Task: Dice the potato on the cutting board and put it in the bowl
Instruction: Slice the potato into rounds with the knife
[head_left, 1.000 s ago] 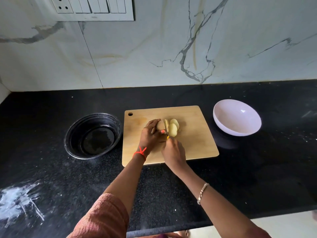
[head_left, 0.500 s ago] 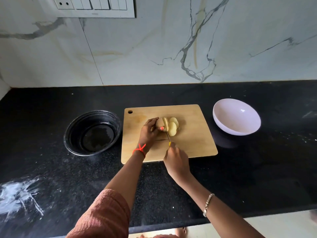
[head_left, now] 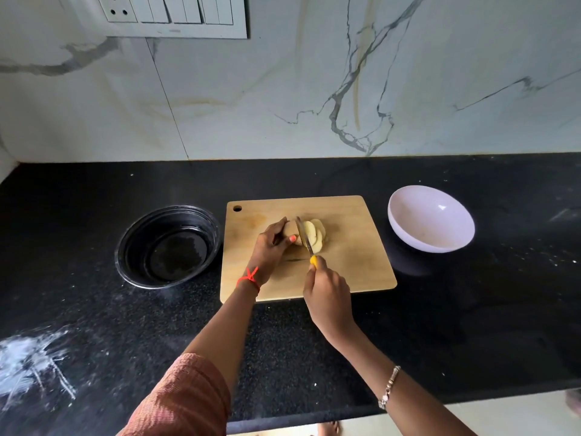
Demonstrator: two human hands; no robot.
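Observation:
A wooden cutting board (head_left: 352, 265) lies on the black counter. On its middle is a potato (head_left: 290, 229), its uncut end gripped by my left hand (head_left: 270, 247). Several pale slices (head_left: 316, 234) lean to the right of the uncut part. My right hand (head_left: 328, 297) holds a knife by its yellow handle (head_left: 313, 260); the blade (head_left: 302, 236) stands in the potato between the uncut end and the slices. A white bowl (head_left: 430, 220), with nothing in it, sits right of the board.
A dark glass bowl (head_left: 168, 247) stands left of the board. A white smear (head_left: 28, 363) marks the counter at front left. A marble wall with a switch panel (head_left: 176, 15) rises behind. The counter's front edge (head_left: 314, 416) runs below my arms.
My right hand drew the knife back toward me, then set the blade high on the potato again, a little further left. My left hand stayed on the uncut end.

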